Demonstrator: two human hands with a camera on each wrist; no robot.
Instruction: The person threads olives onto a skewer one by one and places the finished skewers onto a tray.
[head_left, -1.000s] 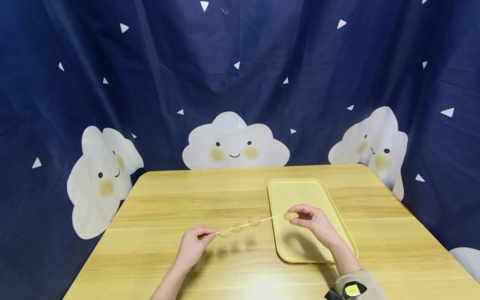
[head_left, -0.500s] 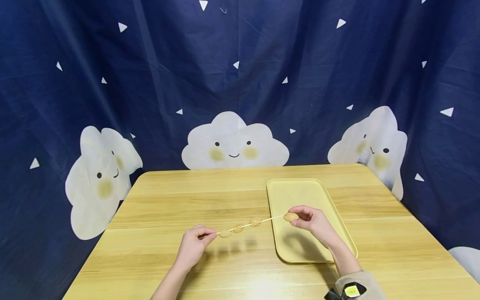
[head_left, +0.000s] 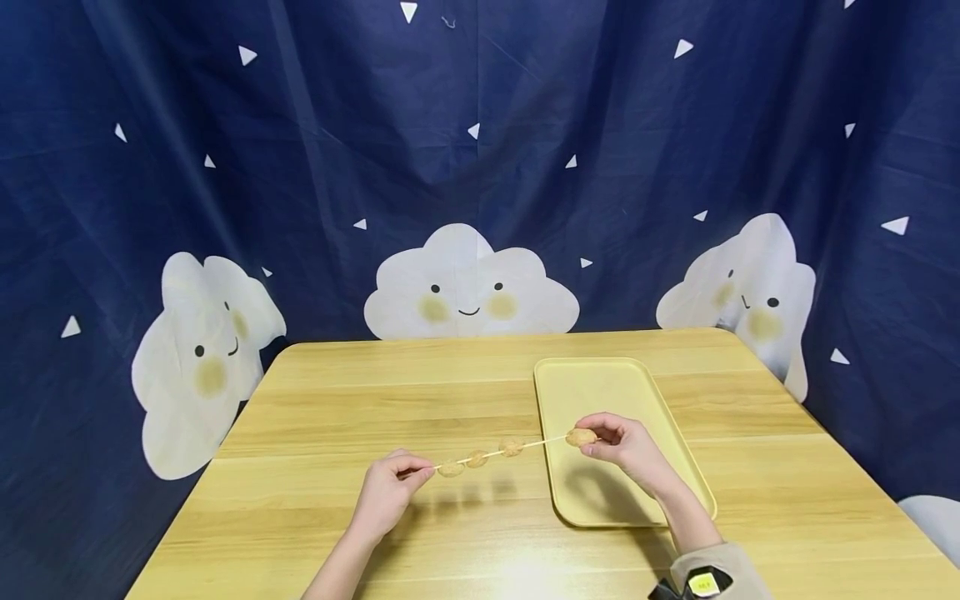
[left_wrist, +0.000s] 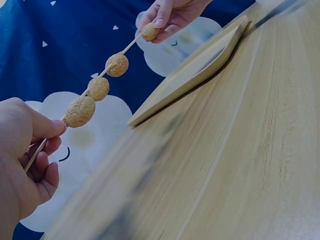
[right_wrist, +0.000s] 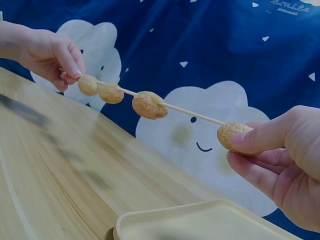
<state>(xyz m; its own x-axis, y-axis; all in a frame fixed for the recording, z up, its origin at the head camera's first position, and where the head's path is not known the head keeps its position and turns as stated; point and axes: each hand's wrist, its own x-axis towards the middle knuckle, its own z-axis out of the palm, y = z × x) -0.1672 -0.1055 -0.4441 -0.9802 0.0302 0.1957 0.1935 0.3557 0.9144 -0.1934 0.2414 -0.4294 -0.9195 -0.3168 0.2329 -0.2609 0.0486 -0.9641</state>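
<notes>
My left hand (head_left: 390, 492) pinches one end of a thin wooden skewer (head_left: 534, 443) between thumb and fingers. Three wrinkled golden-brown balls of food sit threaded along it, the nearest ball (left_wrist: 80, 111) close to the left fingertips, the farthest ball (right_wrist: 149, 105) toward the middle. Another such ball (right_wrist: 231, 136) is pinched by the thumb and fingers of my right hand (head_left: 628, 446). The skewer's far end meets that ball's left side; how deep the point goes in is hidden. Both hands hold the skewer and balls in the air, slanting up toward the right in the head view.
A pale yellow rectangular tray (head_left: 600, 387) lies on the wooden table (head_left: 360, 400), under my right hand. Behind the table hangs a dark blue curtain (head_left: 315, 192) with white clouds and triangles.
A second ago a small gap showed between the skewer's tip and the ball in my right hand; now they meet. The right hand has sunk very slightly, while the left has hardly moved.
</notes>
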